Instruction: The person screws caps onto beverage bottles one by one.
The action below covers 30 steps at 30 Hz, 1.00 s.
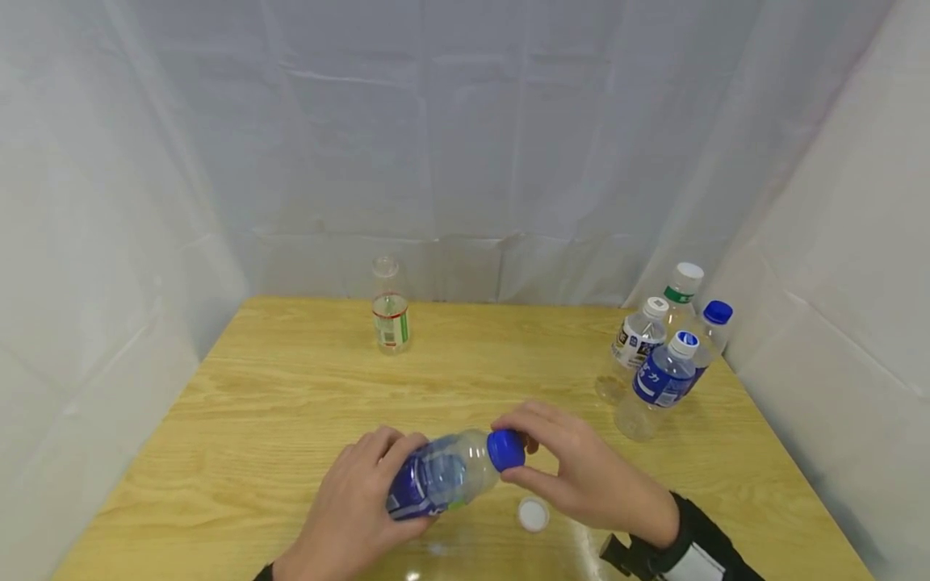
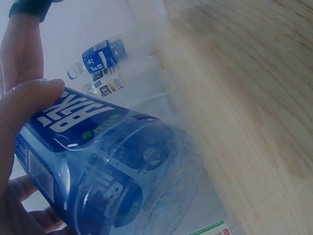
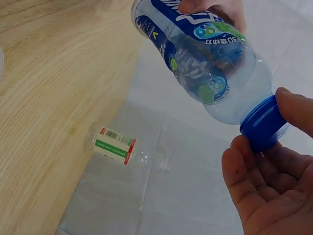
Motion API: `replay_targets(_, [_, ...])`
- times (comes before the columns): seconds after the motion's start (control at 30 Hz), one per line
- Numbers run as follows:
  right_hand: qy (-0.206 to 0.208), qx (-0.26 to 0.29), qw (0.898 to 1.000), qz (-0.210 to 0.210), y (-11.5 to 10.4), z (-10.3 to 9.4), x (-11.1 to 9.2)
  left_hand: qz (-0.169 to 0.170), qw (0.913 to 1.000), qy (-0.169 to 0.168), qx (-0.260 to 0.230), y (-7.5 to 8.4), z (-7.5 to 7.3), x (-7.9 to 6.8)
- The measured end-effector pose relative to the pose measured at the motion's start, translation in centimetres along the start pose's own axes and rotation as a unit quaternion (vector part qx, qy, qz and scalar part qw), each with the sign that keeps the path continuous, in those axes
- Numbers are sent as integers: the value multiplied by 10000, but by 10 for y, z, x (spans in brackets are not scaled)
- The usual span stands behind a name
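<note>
My left hand (image 1: 356, 494) grips a clear plastic bottle (image 1: 443, 472) with a blue label around its body. The bottle is tilted above the table, its neck towards the right. At that neck sits a blue cap (image 1: 505, 450), which my right hand (image 1: 574, 464) pinches between thumb and fingers. In the right wrist view the cap (image 3: 264, 125) is right at the bottle's mouth. The bottle's base (image 2: 166, 181) faces the left wrist camera, and no drink shows inside. Below the right hand, a loose white cap (image 1: 534, 514) lies on the table.
A clear bottle (image 1: 391, 319) with a green and white label stands uncapped at the back left of the wooden table (image 1: 291, 403). Several capped bottles, one with a blue label (image 1: 661, 378), stand grouped at the right. White sheeting (image 1: 465, 145) surrounds the table's back and sides.
</note>
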State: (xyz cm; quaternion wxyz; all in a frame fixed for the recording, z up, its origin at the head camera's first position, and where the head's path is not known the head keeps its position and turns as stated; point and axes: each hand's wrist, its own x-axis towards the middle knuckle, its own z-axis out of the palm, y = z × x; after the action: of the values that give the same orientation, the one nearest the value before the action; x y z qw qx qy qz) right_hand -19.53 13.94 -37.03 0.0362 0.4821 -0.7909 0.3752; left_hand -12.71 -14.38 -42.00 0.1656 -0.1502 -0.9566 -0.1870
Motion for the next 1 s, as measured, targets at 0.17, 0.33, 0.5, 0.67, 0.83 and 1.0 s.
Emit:
replay_targets(0.17, [-116, 129, 9996, -216, -2, -1, -2, 3, 9999, -80, -72, 1, -1, 0])
replay_targets(0.33, [-173, 115, 9997, -143, -4, -3, -1, 27, 10000, -11, -79, 1, 1, -1])
replay_targets(0.5, [-55, 109, 9999, -109, -2, -5, 0, 103, 9997, 202, -112, 1, 4, -1])
replay_targets(0.67, [25, 65, 10000, -63, 0, -9, 1, 258, 9989, 389, -28, 0, 7, 0])
replay_targets(0.83, [275, -229, 9993, -49, 0, -21, 2, 420, 9972, 610, 13, -3, 9, 0])
replay_targets(1.0, [653, -830, 9944, -32, 6, -40, 4, 511, 9956, 782, 24, -6, 10, 0])
